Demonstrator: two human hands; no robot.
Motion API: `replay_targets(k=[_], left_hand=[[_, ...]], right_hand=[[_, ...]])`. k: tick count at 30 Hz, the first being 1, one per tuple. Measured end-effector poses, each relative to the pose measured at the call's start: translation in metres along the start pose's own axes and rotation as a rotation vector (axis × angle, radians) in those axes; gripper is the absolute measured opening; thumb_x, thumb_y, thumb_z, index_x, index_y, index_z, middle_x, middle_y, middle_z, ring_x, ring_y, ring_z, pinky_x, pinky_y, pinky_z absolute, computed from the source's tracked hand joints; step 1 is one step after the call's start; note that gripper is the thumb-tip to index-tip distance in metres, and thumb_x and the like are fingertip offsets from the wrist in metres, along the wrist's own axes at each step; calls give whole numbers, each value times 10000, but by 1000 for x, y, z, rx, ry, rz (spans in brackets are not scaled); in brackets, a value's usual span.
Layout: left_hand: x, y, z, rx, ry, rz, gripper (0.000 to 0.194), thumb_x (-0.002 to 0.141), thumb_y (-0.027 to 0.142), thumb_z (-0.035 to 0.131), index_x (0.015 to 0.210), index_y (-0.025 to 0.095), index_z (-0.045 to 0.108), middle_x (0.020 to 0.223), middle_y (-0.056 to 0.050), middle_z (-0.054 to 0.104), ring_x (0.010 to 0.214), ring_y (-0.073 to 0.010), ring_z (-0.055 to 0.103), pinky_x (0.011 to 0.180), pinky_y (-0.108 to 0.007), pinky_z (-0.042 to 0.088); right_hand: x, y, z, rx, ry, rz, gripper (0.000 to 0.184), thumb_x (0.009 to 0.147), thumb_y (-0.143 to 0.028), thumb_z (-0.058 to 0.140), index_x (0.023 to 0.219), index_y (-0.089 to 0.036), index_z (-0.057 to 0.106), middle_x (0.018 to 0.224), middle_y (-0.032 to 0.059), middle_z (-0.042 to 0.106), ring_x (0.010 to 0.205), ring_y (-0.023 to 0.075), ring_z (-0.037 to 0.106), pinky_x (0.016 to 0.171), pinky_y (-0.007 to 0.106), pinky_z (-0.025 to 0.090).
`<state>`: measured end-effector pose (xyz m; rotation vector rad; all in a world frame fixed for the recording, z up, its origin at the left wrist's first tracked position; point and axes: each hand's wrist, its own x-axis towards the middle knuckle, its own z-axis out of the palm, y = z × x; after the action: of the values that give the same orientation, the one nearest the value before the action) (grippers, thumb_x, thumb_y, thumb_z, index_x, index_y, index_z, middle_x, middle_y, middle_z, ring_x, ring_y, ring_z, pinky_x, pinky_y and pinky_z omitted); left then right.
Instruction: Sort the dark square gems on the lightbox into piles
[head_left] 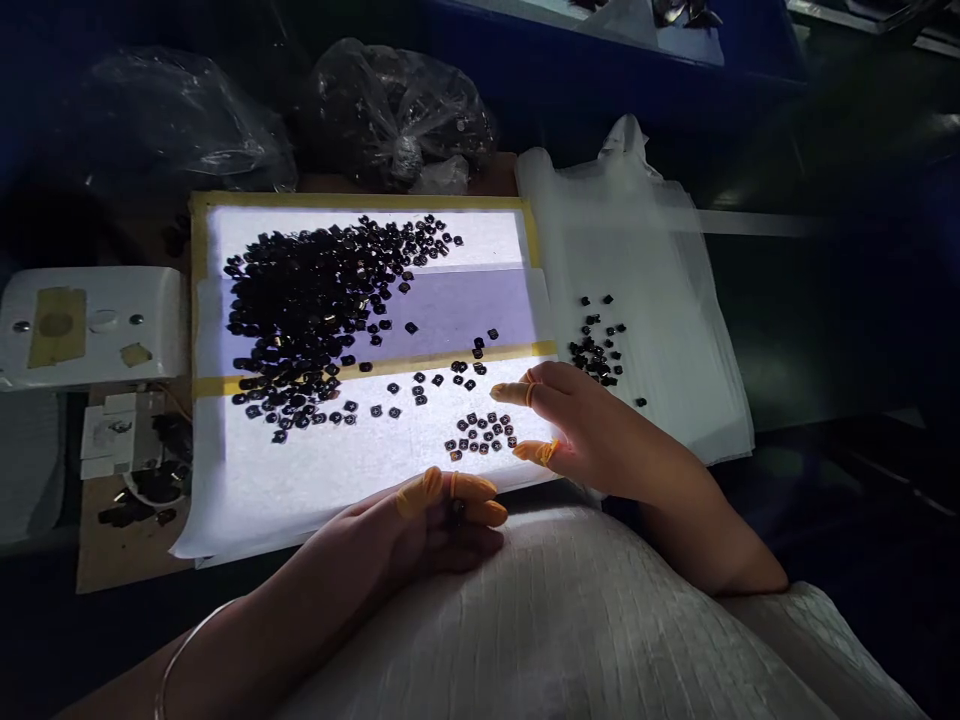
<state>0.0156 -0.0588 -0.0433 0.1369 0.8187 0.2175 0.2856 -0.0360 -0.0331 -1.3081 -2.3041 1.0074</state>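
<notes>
Small black square parts lie on a lit white panel (360, 500), in a dense pile (292, 280) at its left and looser towards the right. My right hand (592, 425) reaches over the panel's right side. Its forefinger and thumb, in orange finger cots, are spread apart around a small flat group of parts (480, 435), with nothing seen between them. At the panel's front edge my left hand (435, 520) is turned partly up, its cot-covered fingers curled around a small dark part (457, 512). The inside of that palm is mostly hidden.
White sheets (652, 270) to the right carry a small heap of black parts (596, 360). Clear plastic bags (405, 110) sit behind the panel. A white switch plate (97, 325) and a wired white block (120, 435) are at the left. Farther back stands a blue bin (600, 60).
</notes>
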Motion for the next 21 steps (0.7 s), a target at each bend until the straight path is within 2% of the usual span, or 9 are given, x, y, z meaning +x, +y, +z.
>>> replay_targets(k=[2,5,8,12,18,21], left_hand=[[-1,0,0,14,-1,5,417,989,538,600,1091,193,813,1140,-105,787,1028,-241,727,979,-356,550],[-1,1,1,27,3,8,434,997,541,582,1097,183,805,1148,-115,778,1039,-254,719,1016,-391,532],[-1,-1,0,24,-4,8,424,989,544,593,1083,189,806,1138,-111,776,1047,-259,709,1021,-401,520],[1,-4,-5,34,-6,4,439,948,581,640,1087,200,806,1130,-103,778,1061,-262,699,1003,-387,525],[1,-5,-8,33,-60,4,450,950,579,632,1113,195,802,1143,-94,780,1076,-254,697,982,-348,540],[1,-5,-6,36,-35,-2,443,929,579,666,1099,195,807,1143,-93,782,1074,-254,701,985,-347,541]], right_hand=[[1,-1,2,14,54,-24,366,997,-224,652,1356,-209,586,1131,76,621,1048,223,593,880,373,530],[2,-8,8,-23,141,-89,79,1014,-177,596,1041,-183,671,953,46,619,897,189,566,792,332,494],[6,-18,16,-178,57,-118,132,981,-122,586,878,-183,640,915,48,614,823,182,515,741,337,447],[11,-28,23,-385,-57,-113,136,903,-59,612,850,-184,621,899,45,605,791,185,473,674,346,380],[13,-31,26,-461,-41,-123,183,855,1,576,832,-177,611,887,45,610,769,178,454,640,339,351],[13,-30,26,-420,5,-130,164,874,-24,578,818,-171,621,866,51,615,767,182,474,651,338,384]])
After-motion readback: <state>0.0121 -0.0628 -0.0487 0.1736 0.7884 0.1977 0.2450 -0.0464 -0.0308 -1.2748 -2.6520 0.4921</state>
